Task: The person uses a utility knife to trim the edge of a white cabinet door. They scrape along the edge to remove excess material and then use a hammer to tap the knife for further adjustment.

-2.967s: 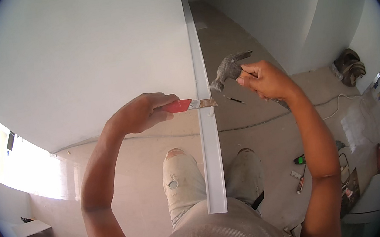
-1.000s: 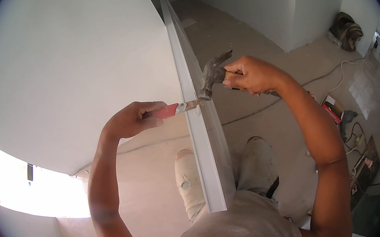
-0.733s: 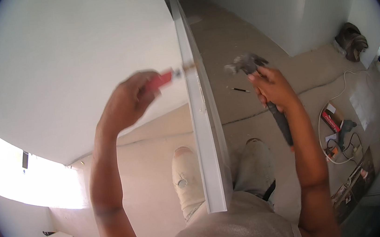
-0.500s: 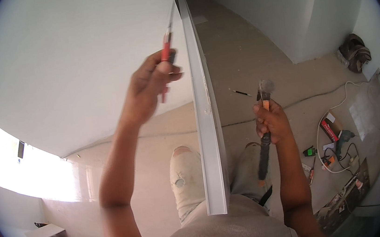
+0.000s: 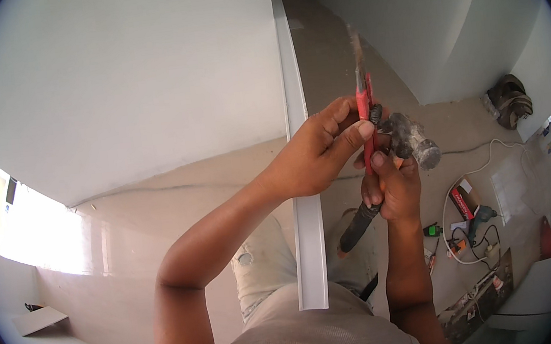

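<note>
My left hand (image 5: 326,142) grips what look like snips (image 5: 363,104), with slim red handles, a dark coil spring and a narrow, stained metal blade pointing away from me. My right hand (image 5: 394,189) is closed on a hammer (image 5: 415,142), gripped close under its worn metal head, with the black-and-orange handle slanting down to the left. The two hands meet right of the white channel strip (image 5: 309,249). The lower end of the red handles reaches the fingers of my right hand. My left forearm crosses over the strip, which caps the end of a pale panel (image 5: 142,72).
At the right, the floor holds a power drill (image 5: 481,220), a red box (image 5: 461,202), a green-and-black tool (image 5: 433,229) and a looping white cable (image 5: 446,210). A dark bag (image 5: 511,101) sits by the far right wall. A thin cable (image 5: 135,191) crosses the floor.
My left hand has swung right and down with the snips, from beside the panel to my right hand. The hammer has tilted, its head now leaning right.
</note>
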Available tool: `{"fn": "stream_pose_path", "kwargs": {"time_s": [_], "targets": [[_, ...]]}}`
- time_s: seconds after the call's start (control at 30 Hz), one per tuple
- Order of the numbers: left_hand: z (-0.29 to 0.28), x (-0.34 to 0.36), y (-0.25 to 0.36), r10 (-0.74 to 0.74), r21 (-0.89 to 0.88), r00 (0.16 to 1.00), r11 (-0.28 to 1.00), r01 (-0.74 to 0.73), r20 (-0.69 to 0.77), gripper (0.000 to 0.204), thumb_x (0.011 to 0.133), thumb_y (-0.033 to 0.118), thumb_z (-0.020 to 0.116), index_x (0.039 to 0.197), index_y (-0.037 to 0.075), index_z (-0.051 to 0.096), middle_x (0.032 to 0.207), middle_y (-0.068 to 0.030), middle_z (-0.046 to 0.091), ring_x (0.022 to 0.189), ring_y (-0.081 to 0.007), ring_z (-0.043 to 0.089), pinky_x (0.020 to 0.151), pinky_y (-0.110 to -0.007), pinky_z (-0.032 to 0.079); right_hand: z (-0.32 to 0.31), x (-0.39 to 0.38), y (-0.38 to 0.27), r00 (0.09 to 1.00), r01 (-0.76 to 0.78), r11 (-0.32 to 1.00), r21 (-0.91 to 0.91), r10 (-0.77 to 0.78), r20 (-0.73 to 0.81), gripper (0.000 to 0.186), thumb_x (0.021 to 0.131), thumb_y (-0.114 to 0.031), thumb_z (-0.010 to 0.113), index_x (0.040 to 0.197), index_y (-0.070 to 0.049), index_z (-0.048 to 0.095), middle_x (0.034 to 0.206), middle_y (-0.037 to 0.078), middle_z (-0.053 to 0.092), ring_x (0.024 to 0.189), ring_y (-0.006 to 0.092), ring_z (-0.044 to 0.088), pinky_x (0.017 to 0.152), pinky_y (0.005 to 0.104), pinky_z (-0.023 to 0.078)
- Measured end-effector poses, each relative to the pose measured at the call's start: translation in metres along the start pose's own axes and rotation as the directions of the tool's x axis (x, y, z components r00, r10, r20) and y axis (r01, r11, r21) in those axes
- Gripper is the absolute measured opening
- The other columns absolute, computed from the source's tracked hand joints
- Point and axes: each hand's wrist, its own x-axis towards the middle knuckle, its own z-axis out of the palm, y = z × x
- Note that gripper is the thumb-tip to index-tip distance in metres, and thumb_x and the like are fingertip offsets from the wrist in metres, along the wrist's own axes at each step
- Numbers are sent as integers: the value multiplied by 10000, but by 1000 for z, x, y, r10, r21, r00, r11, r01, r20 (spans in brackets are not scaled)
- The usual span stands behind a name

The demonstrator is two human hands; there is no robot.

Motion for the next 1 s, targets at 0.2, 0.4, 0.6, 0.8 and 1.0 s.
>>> {"fn": "stream_pose_path", "kwargs": {"time_s": [0.2,0.4,0.6,0.8,1.0], "targets": [[-10,-34,4,59,734,998,679,-14,-36,486,966,266,713,1342,2,556,1346,-230,586,1241,-388,601,1086,-486,463,-21,5,-9,987,41,999,9,-39,-157,366,951,-178,722,1213,46,600,845,113,697,396,86,454,375,262,407],[6,-63,11,-94,637,901,677,369,-423,855,803,307,872,1462,7,417,1521,-265,391,1408,-447,420,1147,-518,404,-53,12,-54,971,-65,990,-122,34,-237,368,943,-218,750,1172,25,595,780,103,658,386,78,429,363,255,387],[36,-101,33,-405,456,696,544,704,-593,908,801,295,875,1485,-8,359,1512,-258,388,1384,-451,433,1105,-497,443,-70,-15,-118,877,-437,854,-282,336,-343,336,956,-217,736,1162,-14,563,820,87,644,404,75,430,382,267,403],[76,-88,131,-559,162,699,717,678,-446,564,896,252,803,1305,-37,544,1319,-220,578,1232,-368,588,1016,-436,504,-42,-36,-200,671,-713,682,-161,598,-439,305,953,-203,743,1165,-43,594,848,76,670,408,73,432,380,265,400],[120,-13,153,-816,-504,540,562,656,-207,437,1062,348,600,1248,-47,588,1227,-188,648,1087,-255,659,958,-378,525,1,-2,-245,584,-809,479,-340,719,-378,286,960,-183,737,1171,-29,620,834,59,689,436,57,475,391,235,384]]}}
